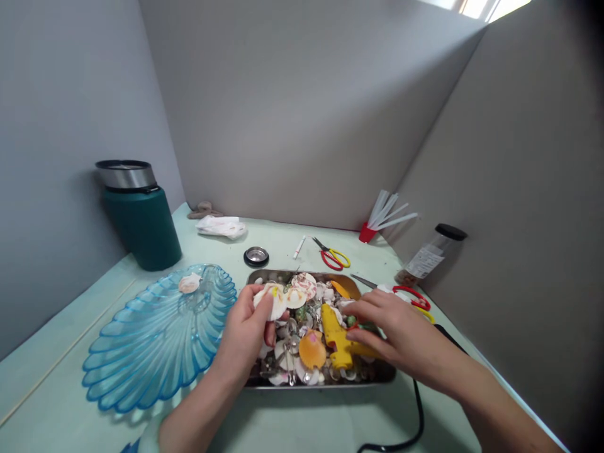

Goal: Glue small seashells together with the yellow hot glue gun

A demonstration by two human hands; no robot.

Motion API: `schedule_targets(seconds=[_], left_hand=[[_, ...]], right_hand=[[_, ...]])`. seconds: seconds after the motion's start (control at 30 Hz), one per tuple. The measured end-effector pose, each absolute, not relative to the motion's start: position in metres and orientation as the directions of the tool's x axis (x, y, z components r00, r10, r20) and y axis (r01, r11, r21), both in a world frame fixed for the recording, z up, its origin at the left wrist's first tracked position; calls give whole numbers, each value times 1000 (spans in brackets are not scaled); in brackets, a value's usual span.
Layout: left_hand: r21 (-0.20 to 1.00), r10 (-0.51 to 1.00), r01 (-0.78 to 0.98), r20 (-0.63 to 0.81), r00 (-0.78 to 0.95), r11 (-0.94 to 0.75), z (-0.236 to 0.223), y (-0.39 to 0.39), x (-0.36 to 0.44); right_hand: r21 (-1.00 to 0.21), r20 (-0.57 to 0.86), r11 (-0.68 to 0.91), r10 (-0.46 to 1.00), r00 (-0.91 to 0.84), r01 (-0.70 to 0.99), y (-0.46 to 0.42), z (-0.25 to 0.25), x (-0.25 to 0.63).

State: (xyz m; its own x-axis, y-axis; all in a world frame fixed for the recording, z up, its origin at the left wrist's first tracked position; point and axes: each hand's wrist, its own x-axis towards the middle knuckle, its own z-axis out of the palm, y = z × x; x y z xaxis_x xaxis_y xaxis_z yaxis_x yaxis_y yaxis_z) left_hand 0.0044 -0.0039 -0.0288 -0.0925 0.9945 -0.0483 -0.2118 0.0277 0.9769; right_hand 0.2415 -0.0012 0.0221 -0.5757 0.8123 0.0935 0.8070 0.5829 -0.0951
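Note:
My left hand (250,321) is closed on a white scallop shell (271,302), pinching it between thumb and fingers above the tray. A smaller cream shell (296,297) and a reddish-speckled shell (304,285) appear right beside it; whether they are joined to it I cannot tell. My right hand (387,321) is over a yellow glue gun (336,333), fingers apart, thumb by its handle, which the hand partly hides. The gun is above a metal tray (316,386) full of shells. An orange scallop shell (312,350) lies on the pile.
A blue shell-shaped dish (155,340) stands left, near a green tumbler (141,226). Behind the tray are a round lid (256,255) and scissors (333,255). Glue sticks (384,211) in a red cup, a clear jar (427,258) and a black cord (419,415) are right.

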Motion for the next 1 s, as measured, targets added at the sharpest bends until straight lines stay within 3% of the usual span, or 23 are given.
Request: schedule_targets(seconds=[0.33, 0.5, 0.67, 1.0], left_hand=[[962, 989, -270, -78, -123, 42, -26, -5, 5], [961, 990, -275, -77, -120, 41, -29, -3, 4], [959, 992, -280, -76, -102, 45, -29, -3, 3], [986, 1000, -167, -23, -15, 20, -28, -8, 6]], right_hand=[[-41, 187, 618, 777, -602, 785, 85, 15, 177], [-82, 161, 647, 759, -631, 758, 115, 3, 158], [-231, 233, 661, 750, -619, 714, 93, 12, 166], [-681, 357, 511, 857, -371, 525, 36, 27, 188]])
